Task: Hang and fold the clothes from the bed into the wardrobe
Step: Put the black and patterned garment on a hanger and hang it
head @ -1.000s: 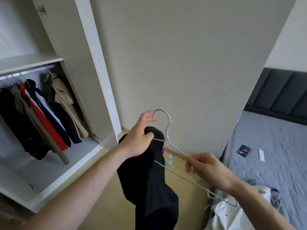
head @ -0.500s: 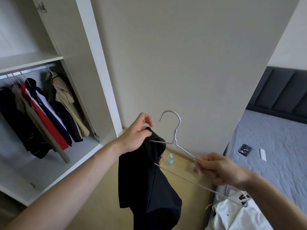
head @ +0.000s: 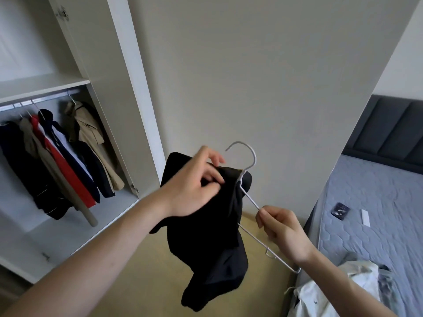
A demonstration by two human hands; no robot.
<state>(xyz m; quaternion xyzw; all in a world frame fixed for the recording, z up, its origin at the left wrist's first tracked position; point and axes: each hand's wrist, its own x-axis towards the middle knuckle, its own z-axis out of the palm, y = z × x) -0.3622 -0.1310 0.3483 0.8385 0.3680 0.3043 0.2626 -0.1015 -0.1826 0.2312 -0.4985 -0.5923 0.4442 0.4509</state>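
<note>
A black garment (head: 210,243) hangs half-threaded on a white wire hanger (head: 248,165), held up in front of the wardrobe door. My left hand (head: 194,184) pinches the garment's top edge near the hanger's neck. My right hand (head: 281,227) pinches the hanger's right shoulder wire, whose bare end sticks out lower right. The open wardrobe (head: 75,83) at the left holds several hung clothes (head: 59,156) on a rail. At the lower right, a white garment (head: 329,294) lies on the bed's corner.
The open wardrobe door (head: 263,76) stands straight ahead, close behind the hanger. The grey bed (head: 377,213) at the right carries a small dark object (head: 340,209) and a white strip (head: 365,217). Bare wooden floor (head: 148,282) lies below my arms.
The garment and hanger have risen. My left hand has drawn the black cloth further over the hanger's neck; my right hand stays on the shoulder wire.
</note>
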